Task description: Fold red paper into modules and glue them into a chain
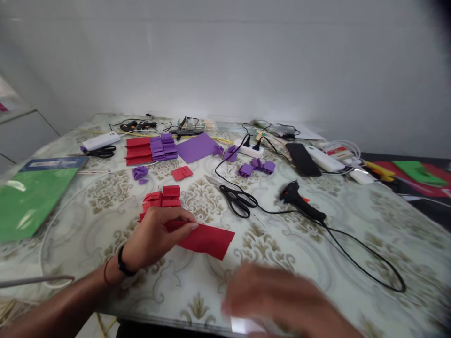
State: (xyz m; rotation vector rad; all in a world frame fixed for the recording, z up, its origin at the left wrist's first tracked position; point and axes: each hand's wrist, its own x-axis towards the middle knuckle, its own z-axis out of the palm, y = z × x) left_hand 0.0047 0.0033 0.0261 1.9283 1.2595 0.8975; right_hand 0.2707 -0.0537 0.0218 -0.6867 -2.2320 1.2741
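Note:
My left hand (158, 232) pinches a strip of red paper (207, 239) between thumb and fingers, just over the patterned tablecloth. Folded red paper pieces (171, 195) lie right behind that hand, partly covered by it. My right hand (271, 291) is smeared by motion at the table's front edge, apart from the strip, so its fingers cannot be made out. A small creased red piece (182, 173) lies farther back. Black-handled scissors (239, 201) rest to the right of the strip, and a black glue gun (301, 202) lies beyond them with its cord looping to the right.
Pleated red paper (138, 151) and purple paper (164, 147) lie toward the back, near folded purple pieces (257, 166). A white power strip (249, 149) with plugs stands behind. A black phone (303, 159) is at right, a green paper pack (37, 197) at left.

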